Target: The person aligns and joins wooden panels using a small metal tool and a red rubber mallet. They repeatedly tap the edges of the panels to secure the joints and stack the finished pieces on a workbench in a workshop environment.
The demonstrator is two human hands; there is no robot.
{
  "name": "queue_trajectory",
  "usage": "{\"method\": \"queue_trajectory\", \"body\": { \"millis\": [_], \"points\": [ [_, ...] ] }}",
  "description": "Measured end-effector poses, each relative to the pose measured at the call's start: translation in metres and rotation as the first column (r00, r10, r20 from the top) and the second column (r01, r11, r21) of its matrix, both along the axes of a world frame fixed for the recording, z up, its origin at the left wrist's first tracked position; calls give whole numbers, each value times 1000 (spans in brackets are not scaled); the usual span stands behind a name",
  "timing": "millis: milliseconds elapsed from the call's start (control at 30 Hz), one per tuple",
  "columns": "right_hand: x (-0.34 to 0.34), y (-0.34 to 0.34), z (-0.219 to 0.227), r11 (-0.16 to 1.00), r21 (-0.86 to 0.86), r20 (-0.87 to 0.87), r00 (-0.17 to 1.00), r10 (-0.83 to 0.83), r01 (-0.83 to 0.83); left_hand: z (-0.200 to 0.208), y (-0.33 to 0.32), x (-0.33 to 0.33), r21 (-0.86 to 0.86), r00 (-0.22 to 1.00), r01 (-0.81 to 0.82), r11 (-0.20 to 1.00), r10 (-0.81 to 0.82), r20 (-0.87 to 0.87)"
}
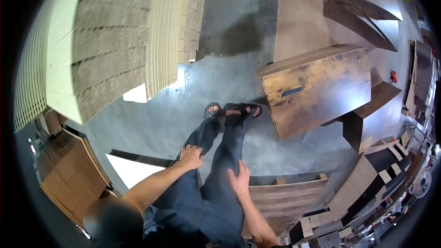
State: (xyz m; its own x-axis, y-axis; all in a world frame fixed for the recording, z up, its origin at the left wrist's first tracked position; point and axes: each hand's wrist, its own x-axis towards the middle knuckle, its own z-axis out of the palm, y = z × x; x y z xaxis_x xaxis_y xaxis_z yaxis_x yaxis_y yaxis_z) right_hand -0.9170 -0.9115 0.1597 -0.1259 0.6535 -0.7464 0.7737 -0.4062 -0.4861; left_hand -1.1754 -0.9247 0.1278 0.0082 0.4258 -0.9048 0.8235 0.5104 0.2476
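Observation:
My left hand (pixel 190 157) rests on my left knee, over the dark trousers (pixel 183 197). Its fingers lie over the cloth and hold nothing. On my right thigh lies my right hand (pixel 240 179), with the fingers stretched out and nothing in them. I am seated, legs reaching forward, feet in black sandals (pixel 232 109) on the grey floor. Ahead to the right, apart from both hands, a stack of brown sheets (pixel 317 89) bears a slim dark-blue tool (pixel 292 92), too small to tell its exact kind.
Tall stacks of pale and brown boards (pixel 112 36) stand at the left. Folded brown sheets (pixel 363 14) lie ahead right, near a small red object (pixel 393 76). Wood-grain panels (pixel 285 202) sit beside my right leg, a white panel (pixel 133 170) beside my left. A fan (pixel 421 181) shows far right.

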Motion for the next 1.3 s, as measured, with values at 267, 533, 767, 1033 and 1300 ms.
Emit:
{"method": "queue_trajectory", "body": {
  "millis": [267, 533, 767, 1033, 1300],
  "points": [
    [24, 0, 45, 983, 7, 43, 982, 182, -182, 53, -43, -36, 172, 832, -554, 814, 537, 138],
    [80, 26, 97, 989, -31, 117, 983, -139, 144, 85, -116, -88, 291, 627, -749, 595, 779, 22],
    [162, 32, 98, 999, -40, 10, 999, -31, 31, 93, -216, -32, 182, 343, -930, 321, 933, 108],
    [313, 5, 142, 888, -92, -340, 824, -453, 451, 91, -146, 93, 185, 347, -926, 328, 934, 82],
    [537, -41, 112, 680, 109, -189, 687, -702, 725, 152, 25, 310, 331, 749, -661, 673, 573, 332]
  ]
}}
